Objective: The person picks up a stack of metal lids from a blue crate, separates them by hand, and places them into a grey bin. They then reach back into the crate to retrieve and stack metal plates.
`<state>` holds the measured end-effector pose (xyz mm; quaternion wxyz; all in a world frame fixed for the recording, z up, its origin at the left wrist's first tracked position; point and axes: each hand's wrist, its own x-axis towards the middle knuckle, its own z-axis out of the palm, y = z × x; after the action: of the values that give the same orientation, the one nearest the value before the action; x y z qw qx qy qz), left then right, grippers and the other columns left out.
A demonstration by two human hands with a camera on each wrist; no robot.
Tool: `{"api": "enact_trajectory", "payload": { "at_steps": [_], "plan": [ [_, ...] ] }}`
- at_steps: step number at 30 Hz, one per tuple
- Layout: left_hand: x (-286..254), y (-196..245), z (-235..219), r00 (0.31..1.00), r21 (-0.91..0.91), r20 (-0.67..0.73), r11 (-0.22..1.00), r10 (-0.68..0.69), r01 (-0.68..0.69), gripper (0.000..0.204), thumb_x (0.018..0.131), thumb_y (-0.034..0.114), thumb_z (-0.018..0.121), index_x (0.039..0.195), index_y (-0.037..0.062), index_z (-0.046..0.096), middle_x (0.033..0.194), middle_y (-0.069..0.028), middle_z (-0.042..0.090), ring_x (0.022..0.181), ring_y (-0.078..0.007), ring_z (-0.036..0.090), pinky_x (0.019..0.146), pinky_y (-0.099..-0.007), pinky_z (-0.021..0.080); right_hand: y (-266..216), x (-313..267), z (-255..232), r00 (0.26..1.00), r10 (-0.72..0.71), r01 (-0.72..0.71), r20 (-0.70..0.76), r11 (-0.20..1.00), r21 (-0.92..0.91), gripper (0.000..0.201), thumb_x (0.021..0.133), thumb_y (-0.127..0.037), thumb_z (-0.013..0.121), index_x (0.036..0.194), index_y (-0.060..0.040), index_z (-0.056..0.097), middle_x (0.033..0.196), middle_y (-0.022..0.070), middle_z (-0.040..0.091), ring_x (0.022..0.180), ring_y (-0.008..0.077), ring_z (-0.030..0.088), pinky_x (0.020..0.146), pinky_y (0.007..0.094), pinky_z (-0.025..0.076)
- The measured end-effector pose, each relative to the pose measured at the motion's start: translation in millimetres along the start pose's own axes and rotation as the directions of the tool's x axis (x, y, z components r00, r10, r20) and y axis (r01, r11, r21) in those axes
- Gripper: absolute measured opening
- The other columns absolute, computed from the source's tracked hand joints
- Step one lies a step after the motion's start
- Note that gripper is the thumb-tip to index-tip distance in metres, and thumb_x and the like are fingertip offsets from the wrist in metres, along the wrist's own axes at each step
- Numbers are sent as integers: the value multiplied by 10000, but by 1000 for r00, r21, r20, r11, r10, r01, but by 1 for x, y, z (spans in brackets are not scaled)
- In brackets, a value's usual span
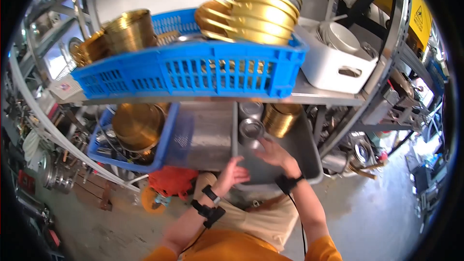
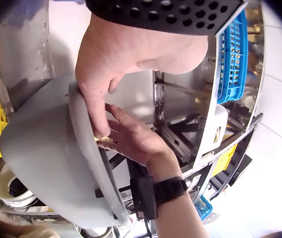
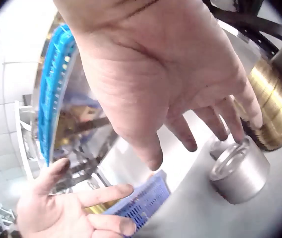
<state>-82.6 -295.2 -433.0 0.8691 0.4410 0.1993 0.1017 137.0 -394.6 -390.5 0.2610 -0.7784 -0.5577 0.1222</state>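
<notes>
Silver cup [image 3: 246, 177] in gry tub [image 1: 305, 152] | nr R grip [image 1: 275, 153], touch unclear | R released | L grip [image 1: 230, 177] released

1. Just beyond the right hand [image 1: 274, 153], silver cylinder [image 3: 247, 176]: metal, smooth, satin sheen
2. Farther beyond that hand, gold stack [image 1: 282, 121]: glossy metal, ridged side
3. Beneath both hands, grey tub [image 1: 263, 170]: smooth, mostly matt, apparently plastic
4. Ahead of the left hand [image 1: 232, 176], silver tray [image 1: 209, 133]: smooth metal, soft shine
5. Above both hands, blue basket [image 1: 232, 50]: slightly glossy plastic; gold pans [image 1: 261, 23]: smooth, shiny metal
6. Behind the right hand, orange sleeve [image 1: 324, 250]: matt cloth
</notes>
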Motion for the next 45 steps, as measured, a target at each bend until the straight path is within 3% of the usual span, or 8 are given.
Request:
{"api": "enact_trajectory", "payload": {
  "at_steps": [6, 10, 16, 20, 25, 36, 38, 45],
  "plan": [
    [-86, 132, 19, 893, 470, 222, 759, 393, -451, 396, 1075, 191, 447, 1404, -29, 427, 1236, -163, 608, 1127, -261, 630, 1002, -409, 518, -41, -99, -27, 991, -95, 107, -97, 986, 128, 492, 918, -340, 699, 1269, -7, 614, 1212, 233, 655, 1108, 431, 626, 935, 461, 511],
    [-161, 239, 70, 721, 792, 396, 185, 569, -582, 489, 1028, 293, 560, 1382, -35, 481, 1206, -141, 616, 1085, -234, 636, 957, -363, 514, -19, -116, -5, 954, 45, 8, -298, 984, 175, 402, 916, -294, 701, 1194, -8, 649, 1136, 223, 676, 1066, 425, 635, 915, 466, 513],
    [-170, 382, 127, 583, 905, 418, -265, 697, -332, 396, 967, 235, 641, 1289, 12, 579, 1003, -88, 685, 961, -170, 655, 850, -290, 517, -4, -117, 20, 900, 116, -70, -420, 990, 123, 362, 913, -299, 700, 1135, -14, 673, 1095, 191, 686, 1012, 395, 646, 888, 465, 520],
    [-134, 464, 156, 750, 829, 393, -558, 532, -38, 415, 959, 300, 669, 1242, 5, 599, 919, -104, 705, 871, -149, 655, 797, -274, 525, -4, -117, 27, 898, 80, -107, -433, 993, -39, 370, 886, -341, 723, 1103, -42, 694, 1074, 159, 689, 982, 350, 659, 863, 449, 528],
    [-63, 516, 156, 971, 874, 18, -475, 239, 100, 531, 928, 341, 714, 1327, 20, 573, 998, -106, 694, 839, -149, 655, 730, -288, 560, -1, -118, 31, 861, 91, -133, -500, 990, -49, 380, 857, -350, 746, 1081, -47, 697, 1031, 148, 686, 942, 337, 658, 832, 442, 528],
    [83, 570, 65, 950, 742, -237, -669, -204, 41, 956, 768, 527, 832, 1514, 107, 405, 1333, -86, 598, 1108, -172, 616, 861, -284, 567, -1, -117, 27, 864, 92, -128, -494, 991, -40, 401, 841, -351, 756, 1058, -22, 685, 974, 151, 669, 872, 341, 651, 778, 443, 521],
    [39, 508, 159, 895, 696, -438, -663, -88, 276, 930, 791, 509, 812, 1520, 103, 401, 1396, -117, 561, 1150, -176, 598, 876, -284, 565, 1, -115, 27, 864, 80, -116, -497, 992, -42, 412, 842, -359, 754, 1064, -19, 684, 989, 155, 671, 875, 346, 652, 780, 446, 522],
    [60, 505, 134, 939, 650, -344, -725, -15, 227, 815, 801, 461, 799, 1446, 83, 474, 1329, -126, 607, 1112, -193, 617, 872, -309, 560, 4, -112, 30, 864, 120, -140, -488, 990, -3, 474, 826, -385, 769, 1083, 3, 678, 1010, 149, 679, 896, 345, 652, 816, 450, 521]
  ]
}}
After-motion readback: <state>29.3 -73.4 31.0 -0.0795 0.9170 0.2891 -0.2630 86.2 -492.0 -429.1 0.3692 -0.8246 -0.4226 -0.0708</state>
